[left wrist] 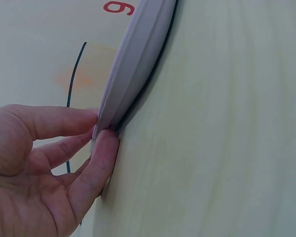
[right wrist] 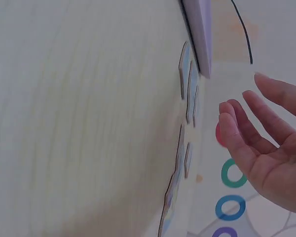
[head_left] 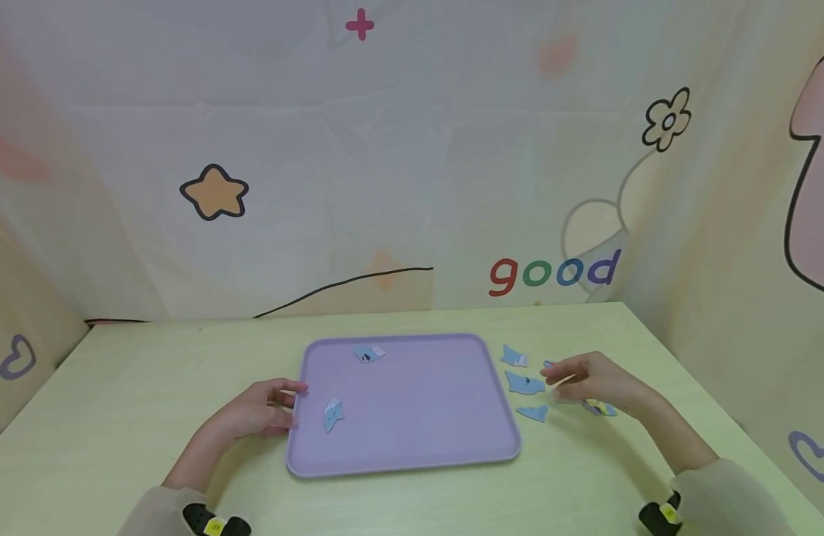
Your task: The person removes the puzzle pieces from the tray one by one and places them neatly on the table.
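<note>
In the head view my left hand [head_left: 264, 408] holds the left rim of a purple tray [head_left: 418, 417]. The left wrist view shows fingertips and thumb on either side of that rim. Two light-blue, flat puzzle pieces lie on the tray: one [head_left: 367, 355] near its back edge, another [head_left: 333, 415] at the left. Right of the tray, my right hand [head_left: 595, 381] hovers over the table with bent, parted fingers and nothing between them. Near it lie blue pieces [head_left: 525, 383] [head_left: 514, 356] [head_left: 534, 413] and a yellow-patterned one [head_left: 601, 407]. One more piece [head_left: 548, 364] is partly hidden by the fingers.
The pale wood-grain table [head_left: 150, 387] meets a printed cloth backdrop [head_left: 385, 186] at its back and sides. Dark bands [head_left: 214, 524] with yellow labels sit on both sleeves.
</note>
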{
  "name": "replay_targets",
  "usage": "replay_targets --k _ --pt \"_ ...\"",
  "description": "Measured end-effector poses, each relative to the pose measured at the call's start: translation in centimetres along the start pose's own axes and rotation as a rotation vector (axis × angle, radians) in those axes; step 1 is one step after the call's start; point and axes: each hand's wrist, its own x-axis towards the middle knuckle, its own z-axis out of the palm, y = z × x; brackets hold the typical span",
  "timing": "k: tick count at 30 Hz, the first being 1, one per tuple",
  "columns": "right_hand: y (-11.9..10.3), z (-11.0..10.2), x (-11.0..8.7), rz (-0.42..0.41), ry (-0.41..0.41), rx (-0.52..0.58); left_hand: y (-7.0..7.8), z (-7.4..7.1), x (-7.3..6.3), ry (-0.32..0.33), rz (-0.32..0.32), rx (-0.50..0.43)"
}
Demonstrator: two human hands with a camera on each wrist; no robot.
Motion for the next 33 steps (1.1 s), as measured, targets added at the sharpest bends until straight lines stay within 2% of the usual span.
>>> replay_targets --k 7,16,22,27,33 --pt "-3.2 2.5 2.0 -0.060 -0.048 0.074 0.2 0.1 -0.1 -0.002 0.009 -0.001" --pt "-6.6 5.6 4.6 -0.099 -0.110 0.134 0.1 0.1 -0.1 -0.014 0.016 -0.006" --pt "-8.7 8.6 6.4 -0.115 -0.148 0.166 0.0 0.0 -0.1 -0.018 0.017 -0.004" --pt "-10.3 11.4 7.9 -0.115 -0.175 0.144 0.1 0.0 -0.2 -0.014 0.010 -0.002" --pt "-11.7 13.7 9.3 -0.135 -0.213 0.118 0.1 0.1 -0.1 -0.009 0.007 -0.003"
